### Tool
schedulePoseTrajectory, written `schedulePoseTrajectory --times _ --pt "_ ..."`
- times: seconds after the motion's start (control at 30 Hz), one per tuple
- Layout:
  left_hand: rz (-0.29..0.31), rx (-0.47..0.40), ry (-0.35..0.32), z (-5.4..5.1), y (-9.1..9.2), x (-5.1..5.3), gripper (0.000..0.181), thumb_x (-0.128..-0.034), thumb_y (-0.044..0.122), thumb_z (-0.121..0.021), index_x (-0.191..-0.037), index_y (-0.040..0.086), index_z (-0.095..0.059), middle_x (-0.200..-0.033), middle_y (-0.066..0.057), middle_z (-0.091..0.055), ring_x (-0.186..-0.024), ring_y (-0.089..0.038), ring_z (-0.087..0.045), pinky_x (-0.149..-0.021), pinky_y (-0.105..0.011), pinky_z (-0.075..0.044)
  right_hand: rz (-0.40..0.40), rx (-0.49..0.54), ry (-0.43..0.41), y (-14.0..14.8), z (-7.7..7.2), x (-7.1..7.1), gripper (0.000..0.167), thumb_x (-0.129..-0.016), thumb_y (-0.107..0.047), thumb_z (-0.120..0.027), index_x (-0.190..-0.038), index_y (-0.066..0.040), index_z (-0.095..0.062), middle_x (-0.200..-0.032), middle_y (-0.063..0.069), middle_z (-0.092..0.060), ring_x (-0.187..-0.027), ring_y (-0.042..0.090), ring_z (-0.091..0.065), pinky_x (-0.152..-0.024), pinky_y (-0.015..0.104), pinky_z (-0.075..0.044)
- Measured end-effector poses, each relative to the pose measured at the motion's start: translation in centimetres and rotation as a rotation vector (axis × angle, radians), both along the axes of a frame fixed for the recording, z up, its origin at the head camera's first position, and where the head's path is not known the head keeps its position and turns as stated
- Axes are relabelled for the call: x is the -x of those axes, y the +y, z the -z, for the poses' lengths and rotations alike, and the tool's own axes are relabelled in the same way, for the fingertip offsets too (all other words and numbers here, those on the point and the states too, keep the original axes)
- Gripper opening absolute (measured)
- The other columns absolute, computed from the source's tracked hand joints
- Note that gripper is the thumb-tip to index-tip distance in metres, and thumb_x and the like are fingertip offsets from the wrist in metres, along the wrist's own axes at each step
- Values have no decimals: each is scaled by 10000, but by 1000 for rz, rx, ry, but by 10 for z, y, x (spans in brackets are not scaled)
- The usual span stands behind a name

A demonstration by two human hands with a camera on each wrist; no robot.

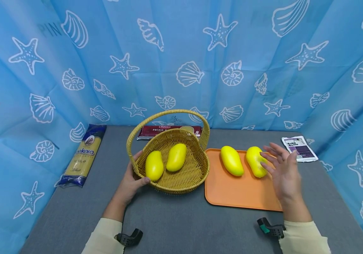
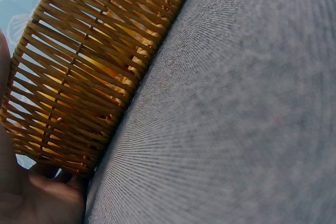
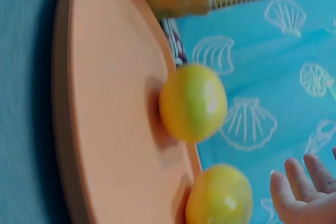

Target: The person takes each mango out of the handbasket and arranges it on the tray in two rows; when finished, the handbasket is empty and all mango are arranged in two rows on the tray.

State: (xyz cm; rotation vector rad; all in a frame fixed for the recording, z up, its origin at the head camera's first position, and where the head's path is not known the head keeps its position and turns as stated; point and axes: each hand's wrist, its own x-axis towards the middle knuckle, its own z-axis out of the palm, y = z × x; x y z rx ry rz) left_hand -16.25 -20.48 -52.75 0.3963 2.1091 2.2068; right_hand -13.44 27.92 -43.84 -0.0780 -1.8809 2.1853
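A wicker basket (image 1: 188,181) with a tall arched handle holds two yellow mangoes (image 1: 154,165). My left hand (image 1: 130,181) grips the basket's left side, thumb at the rim and fingers around the outer wall. In the left wrist view that hand (image 2: 50,195) is partly cut off beside the woven wall (image 2: 79,72). To the right, two more mangoes (image 1: 232,161) lie on an orange tray (image 1: 238,194). My right hand (image 1: 284,173) is above the tray's right side, fingers spread, beside the right-hand mango (image 1: 256,162). The right wrist view shows a gap between its fingers and that mango (image 3: 219,198).
A pasta packet (image 1: 83,155) lies at the far left of the grey table (image 1: 175,222). Behind the basket is a dark red packet (image 1: 151,131). A white and purple sachet (image 1: 299,149) lies at the back right. A blue shell-patterned curtain (image 1: 181,70) surrounds the table.
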Motion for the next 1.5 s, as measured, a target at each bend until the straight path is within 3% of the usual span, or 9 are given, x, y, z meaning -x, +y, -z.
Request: schedulePoseTrajectory --times 0.07,0.17,0.53,0.7,0.9,1.03,1.2,1.33,1.5 --pt "0 0 -2 1 0 0 957 -1009 98 -816 -1748 274 -234 -1752 -95 -254 -1500 -342 -352 -1102 -266 -437 -36 -12 30 -7 -1 -2 704 -1145 -631 -294 -1609 -138 -485 -1574 163 -448 -1391 317 -472 -1105 335 -455" --pt "1 -2 -3 1 0 0 952 -1012 93 -811 -1747 285 -237 -1753 -92 -251 -1497 -342 -355 -1099 -270 -441 -98 -22 72 -18 -2 -4 716 -1148 -621 -289 -1619 -113 -469 -1578 200 -442 -1382 352 -488 -1049 293 -490" --pt "4 -4 2 4 0 1 952 -1017 75 -798 -1750 263 -222 -1754 -94 -245 -1491 -341 -361 -1096 -271 -446 -359 -49 158 -57 8 -8 679 -1188 -471 -217 -1638 14 -366 -1564 297 -420 -1358 423 -510 -1037 401 -528" --pt "4 -3 5 4 0 1 941 -1023 97 -798 -1749 275 -227 -1753 -97 -250 -1488 -341 -364 -1098 -272 -445 -526 -45 234 -75 15 -8 602 -1203 -360 -203 -1666 8 -313 -1580 304 -410 -1389 415 -506 -1066 415 -511" --pt "9 -10 9 3 0 0 932 -1033 111 -788 -1752 265 -215 -1752 -112 -250 -1477 -339 -374 -1095 -275 -449 -634 -60 251 -98 17 -8 569 -1210 -312 -276 -1653 46 -281 -1578 347 -375 -1412 401 -489 -1093 421 -493" --pt "10 -10 8 2 0 0 934 -1035 109 -786 -1754 251 -206 -1754 -116 -249 -1481 -336 -371 -1098 -273 -445 -681 -93 264 -114 17 -5 590 -1203 -311 -361 -1638 79 -278 -1570 362 -376 -1415 383 -499 -1100 421 -493" --pt "4 -1 4 0 1 -1 933 -1034 80 -778 -1753 253 -210 -1755 -107 -249 -1488 -339 -362 -1108 -267 -434 -698 -115 223 -133 14 2 610 -1186 -329 -462 -1646 42 -308 -1591 296 -402 -1433 485 -450 -1097 429 -499" --pt "1 5 11 0 1 0 929 -1035 55 -768 -1753 243 -209 -1756 -125 -239 -1490 -349 -354 -1110 -261 -428 -656 -177 173 -148 13 10 609 -1150 -269 -576 -1635 23 -353 -1582 257 -448 -1430 539 -434 -1092 401 -499" --pt "0 5 14 0 1 0 930 -1030 47 -772 -1751 241 -216 -1755 -141 -238 -1487 -360 -353 -1102 -258 -430 -593 -292 129 -165 14 23 640 -1086 -232 -708 -1628 -53 -418 -1582 216 -477 -1422 477 -483 -1086 464 -506"
